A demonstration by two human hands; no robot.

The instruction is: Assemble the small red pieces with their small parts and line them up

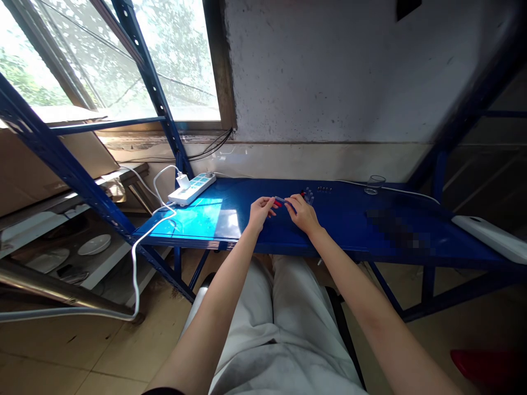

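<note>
Above the front half of the blue table (346, 236), my left hand (260, 214) pinches one end of a slim clear tube (280, 199). A small red piece (278, 203) shows at its fingertips; whether it is joined to the tube I cannot tell. My right hand (303, 213) is closed on the tube's other end, fingers bent around it. Just behind the right hand lies a cluster of small clear parts (309, 195), with a bit of red and black beside it. Farther back, several tiny pieces (324, 190) stand in a row.
A white power strip (192, 189) with a plugged-in charger sits at the table's left, its cable hanging over the edge. At the back right is a clear glass (374, 185). A blurred dark object (395, 227) and a white device (489, 237) lie farther right. Blue posts frame both sides.
</note>
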